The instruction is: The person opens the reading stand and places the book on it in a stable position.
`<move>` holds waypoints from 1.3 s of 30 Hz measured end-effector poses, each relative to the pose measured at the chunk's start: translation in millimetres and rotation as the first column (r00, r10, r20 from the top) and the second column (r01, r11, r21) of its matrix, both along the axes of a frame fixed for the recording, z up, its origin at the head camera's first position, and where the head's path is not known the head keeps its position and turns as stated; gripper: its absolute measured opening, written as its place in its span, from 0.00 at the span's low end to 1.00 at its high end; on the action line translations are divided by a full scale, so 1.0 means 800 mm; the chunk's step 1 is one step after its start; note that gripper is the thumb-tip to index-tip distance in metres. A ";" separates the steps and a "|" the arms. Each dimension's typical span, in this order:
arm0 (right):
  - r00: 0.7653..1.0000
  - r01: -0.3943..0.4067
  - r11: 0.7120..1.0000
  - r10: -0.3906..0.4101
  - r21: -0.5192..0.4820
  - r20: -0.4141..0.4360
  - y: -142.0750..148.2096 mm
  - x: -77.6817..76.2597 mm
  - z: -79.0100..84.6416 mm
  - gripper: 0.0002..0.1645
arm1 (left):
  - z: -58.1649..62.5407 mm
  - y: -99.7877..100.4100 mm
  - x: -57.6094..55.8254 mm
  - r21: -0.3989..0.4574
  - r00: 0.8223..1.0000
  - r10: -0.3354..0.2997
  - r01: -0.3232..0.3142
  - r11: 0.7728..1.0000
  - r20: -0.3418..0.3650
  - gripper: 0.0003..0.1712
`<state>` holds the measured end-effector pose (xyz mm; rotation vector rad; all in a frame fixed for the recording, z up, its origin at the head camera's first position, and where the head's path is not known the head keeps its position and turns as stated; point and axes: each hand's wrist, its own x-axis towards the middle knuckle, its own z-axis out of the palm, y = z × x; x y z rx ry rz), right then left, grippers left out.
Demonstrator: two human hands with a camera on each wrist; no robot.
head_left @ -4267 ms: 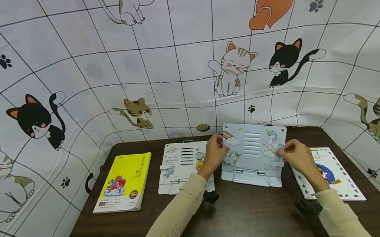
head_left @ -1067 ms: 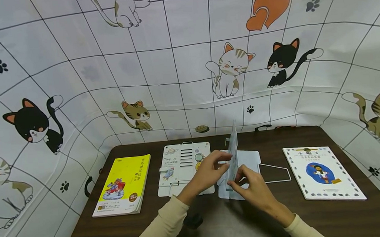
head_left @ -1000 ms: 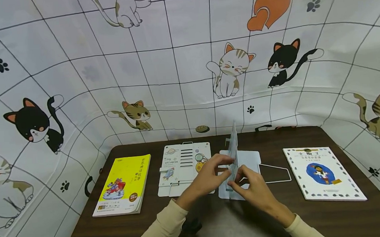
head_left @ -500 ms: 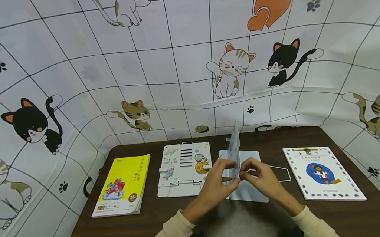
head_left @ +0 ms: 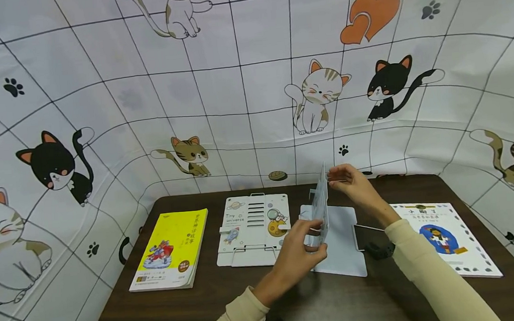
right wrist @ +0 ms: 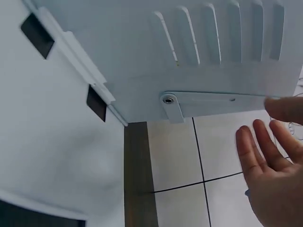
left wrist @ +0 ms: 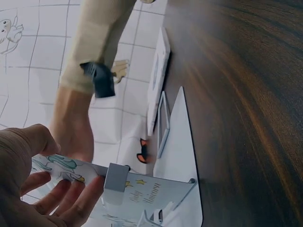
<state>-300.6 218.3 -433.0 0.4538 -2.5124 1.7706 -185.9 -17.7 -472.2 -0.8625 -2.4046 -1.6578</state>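
A pale blue-white book stand with a unicorn print has its panel (head_left: 320,203) raised edge-on to the head view, while its base plate (head_left: 345,257) lies flat on the table. My left hand (head_left: 297,250) grips the panel's near edge; in the left wrist view its fingers (left wrist: 71,194) lie against the printed face beside a small metal clip (left wrist: 116,183). At the panel's far edge is my right hand (head_left: 353,185), fingers extended. The right wrist view shows that hand (right wrist: 277,175) spread by the panel's slotted back, close to a swivel arm (right wrist: 213,103).
Left of the stand lies a second book stand (head_left: 251,254) marked "Tiny universe". A yellow book (head_left: 172,237) is at the far left, a white book (head_left: 467,244) at the right. The stand's wire bracket (head_left: 369,227) reaches rightward from its base. A cat-print curtain (head_left: 251,90) hangs behind.
The stand has turned from face-on to edge-on and its panel has been raised from the base. Within the last half second my right hand left the near edge for the far edge.
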 end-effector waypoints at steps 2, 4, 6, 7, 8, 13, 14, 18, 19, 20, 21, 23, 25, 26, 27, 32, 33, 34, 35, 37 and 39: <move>0.997 -0.057 0.998 0.058 -0.016 0.046 -0.001 -0.010 0.000 0.33 | 0.001 0.000 0.000 0.003 1.000 -0.007 0.007 1.000 0.015 0.31; 0.990 -0.112 0.993 0.115 -0.038 0.082 0.000 -0.018 -0.002 0.36 | 0.001 0.000 0.000 0.014 0.999 -0.015 0.014 1.000 0.033 0.31; 0.982 -0.153 0.987 0.158 -0.057 0.105 0.000 -0.024 -0.005 0.36 | 0.002 0.001 0.000 0.026 0.998 -0.021 0.020 0.999 0.054 0.31; 0.980 -0.162 0.985 0.168 -0.060 0.109 0.000 -0.027 -0.007 0.35 | 0.003 0.002 -0.001 0.030 0.998 -0.024 0.022 0.999 0.059 0.31; 0.980 -0.169 0.984 0.173 -0.049 0.100 0.001 -0.029 -0.008 0.35 | 0.003 0.002 -0.001 0.032 0.998 -0.025 0.023 0.999 0.061 0.30; 0.989 -0.129 0.988 0.135 -0.081 0.067 0.006 -0.036 -0.019 0.28 | 0.005 0.005 -0.001 0.044 0.997 -0.044 0.041 0.998 0.069 0.30; 0.990 -0.120 0.988 0.126 -0.096 0.060 0.007 -0.037 -0.022 0.27 | 0.004 0.005 -0.001 0.044 0.996 -0.045 0.042 0.998 0.071 0.30; 0.995 -0.077 0.984 0.086 -0.158 0.050 0.013 -0.037 -0.030 0.26 | 0.001 0.004 -0.002 0.041 0.996 -0.038 0.035 0.999 0.075 0.29; 0.996 -0.069 0.983 0.078 -0.169 0.047 0.015 -0.037 -0.031 0.26 | 0.000 0.004 -0.003 0.037 0.997 -0.031 0.029 0.999 0.069 0.28; 0.997 -0.062 0.982 0.071 -0.180 0.044 0.017 -0.036 -0.032 0.26 | -0.001 0.003 -0.004 0.034 0.998 -0.024 0.022 0.999 0.065 0.26; 0.997 -0.052 0.981 0.060 -0.189 0.040 0.019 -0.035 -0.032 0.26 | -0.001 0.002 -0.006 0.035 0.998 -0.019 0.017 0.999 0.061 0.24; 0.998 -0.032 0.977 0.041 -0.209 0.038 0.022 -0.033 -0.031 0.26 | -0.002 0.002 -0.009 0.039 0.999 -0.008 0.006 0.999 0.047 0.20; 0.999 -0.007 0.978 0.014 -0.209 0.033 0.027 -0.032 -0.031 0.27 | -0.003 0.001 -0.013 0.052 0.999 0.005 -0.007 0.999 0.031 0.16; 1.000 0.009 0.979 -0.003 -0.203 0.028 0.029 -0.031 -0.030 0.27 | -0.003 0.000 -0.015 0.060 1.000 0.011 -0.013 0.998 0.030 0.14; 1.000 0.022 0.979 -0.018 -0.201 0.019 0.031 -0.031 -0.030 0.27 | -0.003 0.000 -0.017 0.064 1.000 0.018 -0.019 0.998 0.024 0.14; 0.991 0.119 0.983 -0.126 -0.143 -0.035 0.045 -0.027 -0.029 0.26 | -0.005 -0.005 -0.033 0.059 0.998 0.059 -0.059 0.996 -0.001 0.12; 0.989 0.137 0.981 -0.144 -0.136 -0.045 0.048 -0.027 -0.030 0.26 | -0.005 -0.006 -0.037 0.054 0.997 0.074 -0.073 0.996 -0.010 0.12; 0.985 0.159 0.980 -0.166 -0.120 -0.053 0.051 -0.025 -0.030 0.26 | -0.005 -0.006 -0.041 0.050 0.996 0.085 -0.084 0.995 -0.021 0.11; 0.981 0.177 0.979 -0.184 -0.106 -0.062 0.053 -0.024 -0.031 0.26 | -0.005 -0.007 -0.046 0.043 0.994 0.100 -0.098 0.994 -0.033 0.11; 0.972 0.213 0.974 -0.220 -0.080 -0.083 0.059 -0.022 -0.032 0.25 | -0.004 -0.009 -0.053 0.026 0.991 0.126 -0.125 0.992 -0.047 0.11; 0.962 0.248 0.967 -0.253 -0.059 -0.100 0.063 -0.018 -0.032 0.24 | -0.002 -0.010 -0.061 0.012 0.990 0.134 -0.133 0.991 -0.046 0.11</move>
